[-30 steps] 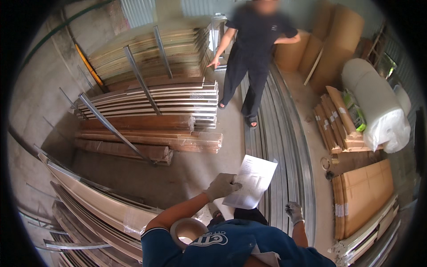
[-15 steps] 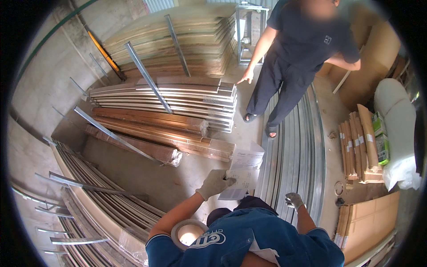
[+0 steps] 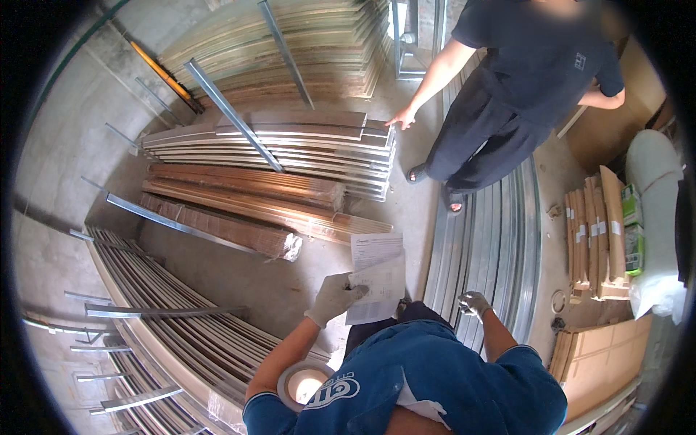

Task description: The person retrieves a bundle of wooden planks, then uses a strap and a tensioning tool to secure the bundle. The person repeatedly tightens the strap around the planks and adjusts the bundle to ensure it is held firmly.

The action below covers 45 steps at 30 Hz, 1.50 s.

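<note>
My left hand (image 3: 330, 299), in a pale work glove, is shut on paper sheets (image 3: 377, 283) with print on them, the thumb lying across the front. My right hand (image 3: 475, 304), also gloved, hangs above long grey metal profiles (image 3: 471, 254) on the floor. Its fingers are curled, and whatever lies in them is too small to make out. A wide roll of tape (image 3: 286, 391) sits around my left upper arm. Ahead, a co-worker (image 3: 507, 87) in dark clothes points with one hand (image 3: 403, 117) at the end of a stack of pale boards (image 3: 290, 145).
Wrapped brown profiles (image 3: 246, 199) lie left of the papers. More long strips (image 3: 181, 290) rest on a rack with protruding metal arms (image 3: 152, 312). Large sheets (image 3: 319, 43) are piled at the back. Flat cartons (image 3: 605, 355) and wrapped packs (image 3: 598, 232) stand at the right.
The co-worker has come a little closer, and the pointing hand now reaches the board stack's end. The papers in my left hand have tilted and lie flatter to view. My view has shifted slightly.
</note>
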### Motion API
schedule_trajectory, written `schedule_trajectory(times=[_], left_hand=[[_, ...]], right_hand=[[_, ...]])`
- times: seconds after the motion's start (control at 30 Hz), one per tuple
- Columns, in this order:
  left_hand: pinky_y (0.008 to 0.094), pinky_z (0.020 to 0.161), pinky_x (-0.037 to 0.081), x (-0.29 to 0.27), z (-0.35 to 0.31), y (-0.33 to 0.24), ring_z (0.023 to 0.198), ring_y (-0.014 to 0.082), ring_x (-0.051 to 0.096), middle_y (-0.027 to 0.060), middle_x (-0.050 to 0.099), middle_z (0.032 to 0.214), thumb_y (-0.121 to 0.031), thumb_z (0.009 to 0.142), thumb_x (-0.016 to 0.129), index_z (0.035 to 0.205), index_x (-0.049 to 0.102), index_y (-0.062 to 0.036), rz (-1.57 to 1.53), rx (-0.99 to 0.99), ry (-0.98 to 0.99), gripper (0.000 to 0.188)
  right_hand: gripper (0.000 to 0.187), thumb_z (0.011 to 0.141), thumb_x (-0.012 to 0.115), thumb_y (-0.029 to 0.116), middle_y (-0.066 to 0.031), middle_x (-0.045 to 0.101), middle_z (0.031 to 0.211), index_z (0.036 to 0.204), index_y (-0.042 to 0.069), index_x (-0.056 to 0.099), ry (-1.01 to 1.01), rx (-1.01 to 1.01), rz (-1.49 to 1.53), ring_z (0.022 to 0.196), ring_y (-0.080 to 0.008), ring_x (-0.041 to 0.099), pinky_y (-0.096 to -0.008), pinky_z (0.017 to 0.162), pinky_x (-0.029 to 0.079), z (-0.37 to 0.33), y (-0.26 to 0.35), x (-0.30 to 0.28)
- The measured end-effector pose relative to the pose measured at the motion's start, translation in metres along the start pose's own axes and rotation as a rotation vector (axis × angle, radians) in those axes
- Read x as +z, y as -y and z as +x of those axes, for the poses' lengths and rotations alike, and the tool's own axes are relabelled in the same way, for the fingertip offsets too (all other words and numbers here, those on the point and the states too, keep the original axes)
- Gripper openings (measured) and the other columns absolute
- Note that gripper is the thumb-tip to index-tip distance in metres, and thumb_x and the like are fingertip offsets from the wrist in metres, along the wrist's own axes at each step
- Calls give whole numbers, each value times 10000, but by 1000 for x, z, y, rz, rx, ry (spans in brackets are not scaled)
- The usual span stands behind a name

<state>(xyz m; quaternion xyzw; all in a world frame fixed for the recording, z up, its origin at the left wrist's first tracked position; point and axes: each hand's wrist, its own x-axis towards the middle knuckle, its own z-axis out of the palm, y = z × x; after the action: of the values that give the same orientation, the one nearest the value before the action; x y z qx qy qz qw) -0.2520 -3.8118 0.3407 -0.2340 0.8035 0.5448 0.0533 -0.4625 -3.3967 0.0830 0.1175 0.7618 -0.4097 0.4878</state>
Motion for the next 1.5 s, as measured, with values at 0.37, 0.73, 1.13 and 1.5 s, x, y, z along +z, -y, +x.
schedule_trajectory(times=[0.37,0.73,1.13,1.5], left_hand=[[301,714,538,-39,-14,1,788,91,656,75,758,898,-167,893,758,1109,726,31,-149,-229,-211,295],[300,626,500,-24,18,-3,681,70,566,22,716,797,-165,898,759,1091,731,14,-284,-252,-468,265],[282,685,534,1,-11,-18,782,94,657,70,752,897,-147,916,732,1109,730,20,-221,-498,-615,255],[303,664,524,83,-180,17,713,86,628,79,738,800,-177,885,745,1072,745,-14,-381,-329,-922,248]], right_hand=[[272,860,780,282,-77,684,784,924,24,724,220,-7,-293,658,-183,660,-333,578,585,68,86,34],[222,903,723,305,-15,658,764,888,95,655,365,-279,-152,622,-116,586,-287,550,469,180,291,59],[251,900,709,351,21,619,698,947,104,725,564,-140,-593,538,-109,563,-281,500,453,201,267,73],[273,908,706,271,-75,670,754,1041,33,702,628,-214,-1075,602,-171,615,-330,550,531,164,236,177]])
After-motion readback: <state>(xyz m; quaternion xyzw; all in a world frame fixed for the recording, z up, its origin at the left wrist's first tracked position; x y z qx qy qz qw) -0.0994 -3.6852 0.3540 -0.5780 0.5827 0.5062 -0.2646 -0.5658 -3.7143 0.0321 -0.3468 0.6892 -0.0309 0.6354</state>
